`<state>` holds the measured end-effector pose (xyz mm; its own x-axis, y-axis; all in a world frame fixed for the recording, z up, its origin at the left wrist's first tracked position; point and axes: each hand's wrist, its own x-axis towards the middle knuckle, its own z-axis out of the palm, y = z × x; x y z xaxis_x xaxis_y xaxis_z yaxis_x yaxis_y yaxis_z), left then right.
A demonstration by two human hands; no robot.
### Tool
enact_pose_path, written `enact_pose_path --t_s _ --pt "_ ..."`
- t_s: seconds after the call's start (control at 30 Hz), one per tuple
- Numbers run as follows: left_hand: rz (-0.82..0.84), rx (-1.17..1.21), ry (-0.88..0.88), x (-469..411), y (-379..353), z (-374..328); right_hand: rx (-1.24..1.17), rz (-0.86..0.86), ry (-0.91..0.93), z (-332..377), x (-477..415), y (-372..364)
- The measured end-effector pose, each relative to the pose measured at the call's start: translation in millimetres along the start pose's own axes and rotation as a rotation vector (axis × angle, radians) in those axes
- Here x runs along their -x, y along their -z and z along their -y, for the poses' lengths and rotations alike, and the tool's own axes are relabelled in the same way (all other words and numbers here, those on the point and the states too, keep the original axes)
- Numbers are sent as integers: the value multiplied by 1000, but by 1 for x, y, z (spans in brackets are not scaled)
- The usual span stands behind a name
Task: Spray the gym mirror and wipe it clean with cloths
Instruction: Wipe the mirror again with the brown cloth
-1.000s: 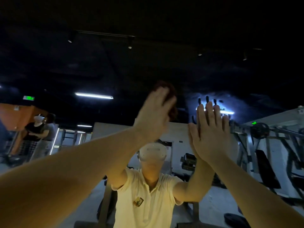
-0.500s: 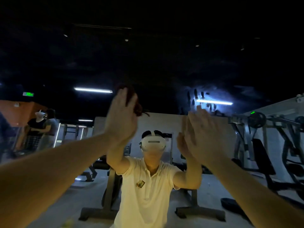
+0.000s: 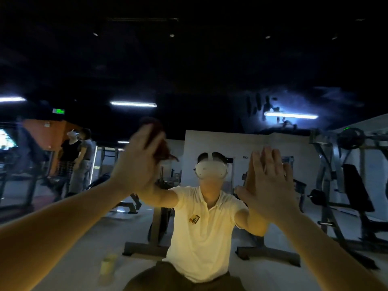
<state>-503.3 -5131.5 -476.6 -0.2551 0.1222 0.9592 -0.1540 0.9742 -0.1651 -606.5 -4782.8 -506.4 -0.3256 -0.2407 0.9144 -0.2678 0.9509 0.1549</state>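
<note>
Wiping step: left hand (image 3: 138, 162), fingers flat, presses cloth (image 3: 161, 148) to mirror (image 3: 210, 70); right hand (image 3: 270, 181) flat, empty. Next, likely: cloth up past right hand — handprints (image 3: 270, 110) show there.

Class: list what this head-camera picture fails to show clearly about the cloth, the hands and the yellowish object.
Head view throughout.
Cloth: mostly hidden behind the motion-blurred left hand.
Right hand: its back hides whether anything lies beneath.
Yellowish object: too blurred to identify.
</note>
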Motion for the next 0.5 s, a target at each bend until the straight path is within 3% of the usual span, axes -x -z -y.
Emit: enact_pose_path --t_s 0.1,0.2,0.33,0.43,0.5 --pt "-19 41 212 30 0 12 3 22 -26 6 -1 3" --pt "-20 129 191 35 -9 -35 -25 63 -51 11 -4 8" --pt "-73 213 -185 50 -25 -116 -49 126 -68 8 -3 11" --pt "165 82 -590 76 -41 -144 -95 176 -105 6 1 18" --pt "224 -8 -733 91 -49 -138 -120 174 -123 7 6 20"
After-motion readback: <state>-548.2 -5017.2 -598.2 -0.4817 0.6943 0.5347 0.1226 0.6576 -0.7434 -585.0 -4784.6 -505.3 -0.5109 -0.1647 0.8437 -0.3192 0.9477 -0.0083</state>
